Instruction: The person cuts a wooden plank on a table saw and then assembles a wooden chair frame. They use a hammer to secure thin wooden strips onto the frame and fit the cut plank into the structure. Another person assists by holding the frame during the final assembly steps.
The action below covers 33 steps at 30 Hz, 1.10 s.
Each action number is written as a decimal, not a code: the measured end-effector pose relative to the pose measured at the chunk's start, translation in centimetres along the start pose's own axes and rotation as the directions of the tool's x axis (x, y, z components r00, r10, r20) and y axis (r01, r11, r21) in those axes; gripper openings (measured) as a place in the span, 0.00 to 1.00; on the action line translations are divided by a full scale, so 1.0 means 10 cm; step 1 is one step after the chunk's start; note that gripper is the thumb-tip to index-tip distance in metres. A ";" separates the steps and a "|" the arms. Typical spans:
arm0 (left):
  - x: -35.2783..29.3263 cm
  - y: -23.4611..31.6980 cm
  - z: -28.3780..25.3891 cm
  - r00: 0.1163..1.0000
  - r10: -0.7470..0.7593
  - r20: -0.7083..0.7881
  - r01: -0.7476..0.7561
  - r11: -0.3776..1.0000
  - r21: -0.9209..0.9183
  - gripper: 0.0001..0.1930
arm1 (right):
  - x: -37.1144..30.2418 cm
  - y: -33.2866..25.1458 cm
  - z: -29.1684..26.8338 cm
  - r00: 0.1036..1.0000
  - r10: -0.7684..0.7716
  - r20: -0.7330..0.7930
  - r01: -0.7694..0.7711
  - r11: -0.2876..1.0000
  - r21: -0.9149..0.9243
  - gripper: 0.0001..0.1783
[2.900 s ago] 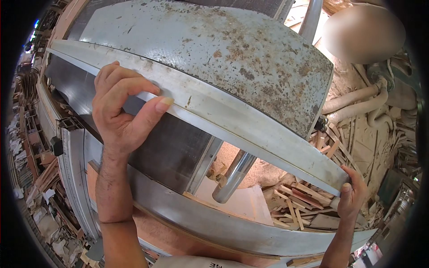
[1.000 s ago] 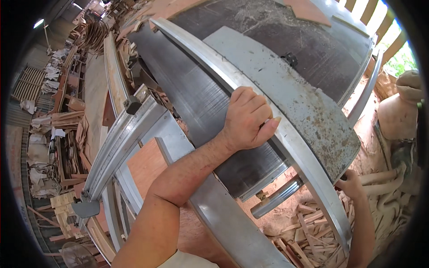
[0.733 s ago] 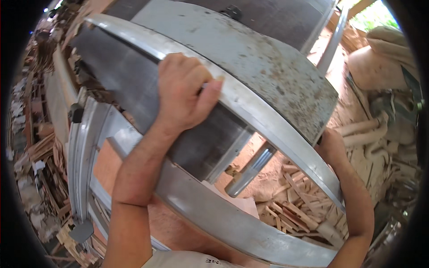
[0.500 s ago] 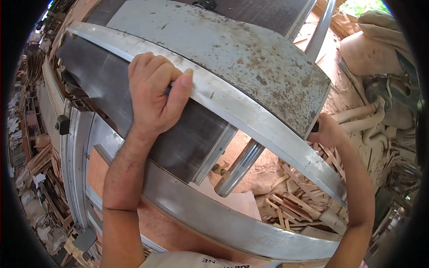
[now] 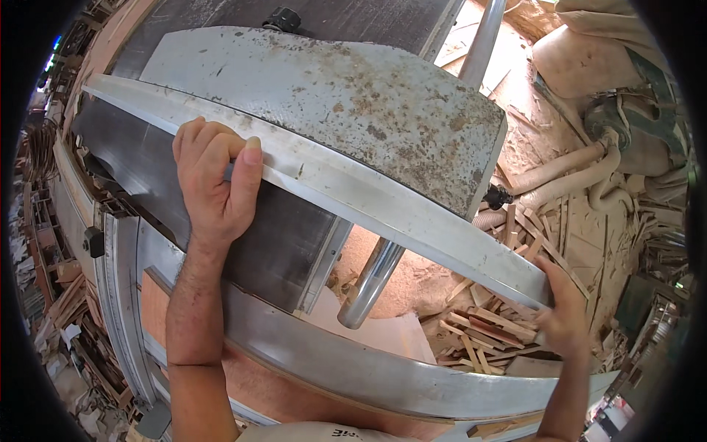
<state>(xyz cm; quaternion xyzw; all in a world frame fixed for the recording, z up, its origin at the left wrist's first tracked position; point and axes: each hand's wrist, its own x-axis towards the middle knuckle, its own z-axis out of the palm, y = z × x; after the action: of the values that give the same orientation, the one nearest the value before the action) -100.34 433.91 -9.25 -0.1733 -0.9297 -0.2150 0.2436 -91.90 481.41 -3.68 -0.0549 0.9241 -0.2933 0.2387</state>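
A long silver metal fence (image 5: 398,199) lies slantwise across a dark machine table, alongside a speckled grey metal housing (image 5: 353,110). My left hand (image 5: 215,180) is closed on the fence's near edge, left of its middle, the fingers curled over and the thumb lying against it. At the fence's right end is my right hand (image 5: 565,313), smeared by motion. One finger reaches up by the tip of the fence, but its grip does not show clearly. A black knob (image 5: 498,197) sticks out at the housing's right end, and another black knob (image 5: 282,20) stands behind it.
Below the fence, a round steel bar (image 5: 372,283) juts toward me. A grey metal rail (image 5: 331,357) curves across in front of my body. Wood offcuts (image 5: 490,328) and sawdust cover the floor at right, near dusty hoses (image 5: 563,177). Scrap wood (image 5: 55,309) is piled at left.
My right hand has left the knob at the housing's end and moved down to the fence's right end. The left hand keeps its hold. The whole view has shifted.
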 end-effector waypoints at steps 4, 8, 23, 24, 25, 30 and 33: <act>0.10 0.00 0.04 0.999 0.027 -0.030 -0.027 0.999 0.023 0.10 | -0.16 0.05 0.30 0.935 -0.157 -0.317 0.052 0.947 -0.316 0.44; -0.22 -0.60 0.21 0.979 0.203 -0.020 -0.198 0.967 0.164 0.17 | -0.27 0.14 0.31 0.950 -0.098 -0.296 0.006 0.955 -0.297 0.44; -0.39 -0.11 -0.20 0.988 -0.132 0.081 0.132 0.991 0.006 0.27 | -4.20 0.34 2.34 0.553 0.389 -0.737 -0.403 0.899 0.171 0.22; -0.72 0.21 -0.42 0.988 -0.156 0.003 0.156 0.988 -0.006 0.25 | -4.34 0.33 2.40 0.501 0.454 -0.737 -0.430 0.869 0.243 0.22; -1.11 0.68 -0.62 0.990 -0.142 -0.020 0.138 0.982 -0.126 0.24 | -4.57 0.50 2.66 0.441 0.600 -0.668 -0.522 0.777 0.353 0.23; -3.28 2.11 -1.61 0.955 -0.168 0.243 0.264 0.855 -0.446 0.16 | -4.38 0.19 3.22 0.831 0.204 -0.517 -0.247 0.969 -0.015 0.39; -4.44 2.32 -2.25 0.838 -0.424 0.344 0.541 0.733 -0.413 0.12 | -3.76 -0.48 3.28 0.925 -0.020 -0.378 -0.017 0.995 -0.095 0.52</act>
<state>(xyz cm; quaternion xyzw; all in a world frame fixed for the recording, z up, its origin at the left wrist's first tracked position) -45.48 433.02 -7.64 -0.0042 -0.8769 -0.4802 0.0185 -43.49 469.63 -9.01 -0.0095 0.9658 -0.2537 0.0526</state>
